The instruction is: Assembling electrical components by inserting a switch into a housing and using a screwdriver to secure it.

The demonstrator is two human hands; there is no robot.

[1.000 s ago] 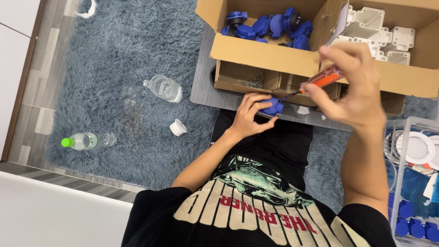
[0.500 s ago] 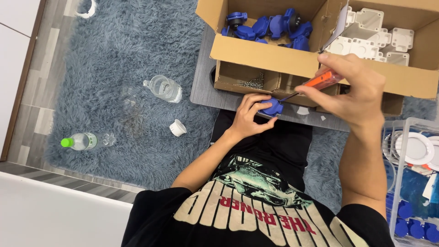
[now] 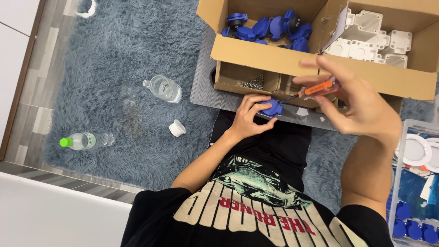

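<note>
Nearest the camera, the person sits in a black printed shirt [image 3: 256, 206], both forearms extended forward over the lap. The left hand [image 3: 249, 116] is closed around a small blue plastic part [image 3: 270, 108], fingers wrapped over its top and thumb beneath, holding it just at the near edge of a grey board [image 3: 203, 89]. The right hand [image 3: 361, 107] grips an orange-handled screwdriver [image 3: 318, 88] between thumb and fingers, index finger raised; the shaft slants down to the left, its tip meeting the blue part.

At the right edge stands a clear plastic bin [image 3: 414, 183] holding white round discs and blue pieces. To the left, on the grey shag rug [image 3: 114, 59], lie a white cap [image 3: 177, 128], a clear plastic bottle [image 3: 162, 88] on its side, and a green-capped bottle [image 3: 80, 141] near the rug's edge.

Beyond the hands, a cardboard box [image 3: 274, 57] rests on the board. Its far left compartment holds more blue parts [image 3: 270, 28], its far right compartment white plastic housings [image 3: 372, 39], and a low front section holds loose screws [image 3: 251, 83].
</note>
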